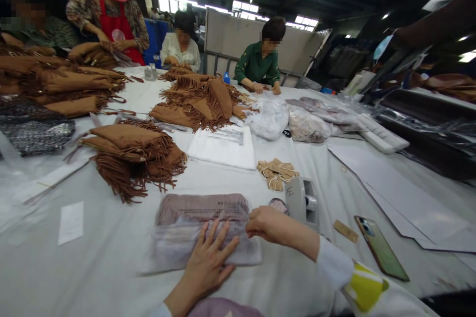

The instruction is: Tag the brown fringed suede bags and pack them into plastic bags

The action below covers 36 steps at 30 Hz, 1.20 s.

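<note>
A clear plastic bag with printed lettering lies flat on the table in front of me. Inside it is a folded, mauve-brown item, partly wrapped in whitish film. My left hand rests on the lower middle of the package, palm down with fingers spread. At the package's right edge is my right hand, its fingers curled into a pinch. Whatever sits between those fingertips is hidden. Just right of that hand stands a grey tape dispenser, with a small round item beside it.
Brown fringed bags lie at left, more farther back. White printed plastic bags, cardboard tags, a phone and white sheets surround the package. Filled plastic bags lie beyond. Several co-workers work across the table.
</note>
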Each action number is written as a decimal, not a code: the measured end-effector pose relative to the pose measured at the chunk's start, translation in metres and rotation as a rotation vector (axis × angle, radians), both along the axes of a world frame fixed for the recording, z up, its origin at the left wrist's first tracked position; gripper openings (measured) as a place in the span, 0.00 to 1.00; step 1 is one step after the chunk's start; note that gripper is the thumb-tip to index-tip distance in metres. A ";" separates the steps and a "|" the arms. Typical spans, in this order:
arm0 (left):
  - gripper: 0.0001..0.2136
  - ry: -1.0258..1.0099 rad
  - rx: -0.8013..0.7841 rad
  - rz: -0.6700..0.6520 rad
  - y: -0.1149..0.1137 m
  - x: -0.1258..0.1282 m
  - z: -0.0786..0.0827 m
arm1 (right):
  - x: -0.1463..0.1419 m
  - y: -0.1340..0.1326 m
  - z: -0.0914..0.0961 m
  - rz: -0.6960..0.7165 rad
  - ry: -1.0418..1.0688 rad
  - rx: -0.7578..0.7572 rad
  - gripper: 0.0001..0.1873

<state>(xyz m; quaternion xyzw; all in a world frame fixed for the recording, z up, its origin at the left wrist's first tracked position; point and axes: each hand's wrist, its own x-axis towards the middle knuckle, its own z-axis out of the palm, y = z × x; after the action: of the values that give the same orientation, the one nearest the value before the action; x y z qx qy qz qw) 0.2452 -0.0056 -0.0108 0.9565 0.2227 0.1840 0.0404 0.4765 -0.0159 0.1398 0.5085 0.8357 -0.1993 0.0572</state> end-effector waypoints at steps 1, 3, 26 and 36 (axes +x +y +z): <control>0.31 0.003 -0.007 -0.001 0.000 0.000 -0.001 | -0.003 0.010 -0.004 0.021 -0.049 -0.018 0.09; 0.31 0.008 -0.018 -0.006 0.001 0.000 -0.001 | -0.010 0.025 -0.015 0.019 -0.100 -0.028 0.07; 0.30 0.020 -0.082 -0.032 0.005 -0.002 0.002 | -0.004 0.049 -0.047 -0.582 0.001 0.214 0.10; 0.22 0.006 0.047 0.015 0.022 -0.035 0.017 | -0.086 -0.008 -0.100 -0.649 0.763 0.052 0.15</control>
<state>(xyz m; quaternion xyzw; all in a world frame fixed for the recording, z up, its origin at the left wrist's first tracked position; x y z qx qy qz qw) 0.2106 0.0161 0.0059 0.9561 0.2254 0.1864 0.0159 0.3905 -0.0243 0.0402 0.6342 0.6006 -0.3578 -0.3302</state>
